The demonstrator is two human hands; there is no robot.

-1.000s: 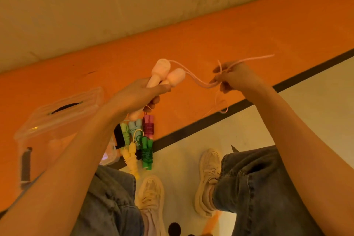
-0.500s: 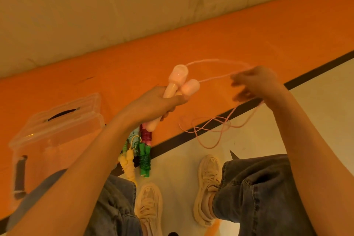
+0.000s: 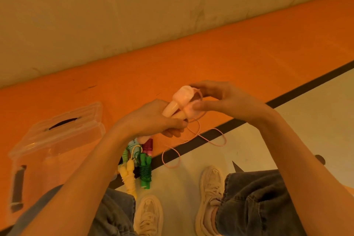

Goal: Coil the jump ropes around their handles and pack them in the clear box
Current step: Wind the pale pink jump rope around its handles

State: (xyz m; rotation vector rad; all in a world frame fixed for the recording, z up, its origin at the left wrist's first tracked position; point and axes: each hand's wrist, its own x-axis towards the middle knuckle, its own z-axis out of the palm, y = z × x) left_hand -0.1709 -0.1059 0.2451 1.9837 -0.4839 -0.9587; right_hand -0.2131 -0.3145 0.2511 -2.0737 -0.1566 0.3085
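Box (image 3: pixel 55 136): clear, lower left of the frame, on the orange floor band (image 3: pixel 229 59); the lid looks to be on, dark latch at its near end, contents not plain to see.
Left hand (image 3: pixel 153 120): centre of the frame, fingers curled round the two pink handles (image 3: pixel 178 105), held side by side with their thick ends pointing up and right.
Coiled ropes (image 3: pixel 141 163): on the floor just below the left hand, beside the box; yellow, green, light blue and dark red ones, each already wound on its handles.
Right hand (image 3: pixel 220 99): right of centre, thumb and fingertips pinching the pink cord (image 3: pixel 193 136) right at the thick ends of the handles.
Loose cord: hangs below the hands in slack loops, down over the black line (image 3: pixel 306 86) and the pale floor; most of its length looks unwound.
Step in hand: by my judgement, starting the wrap of the pink rope.
Doing it well: keep the two handles squeezed parallel so they do not scissor apart; lay the first turn snug against the thick ends, then feed each turn touching the one before, with light steady pull on the cord.
Risk: the slack loops may knot or catch on a shoe (image 3: pixel 210 182); let the cord run through the fingers to shake out twists.
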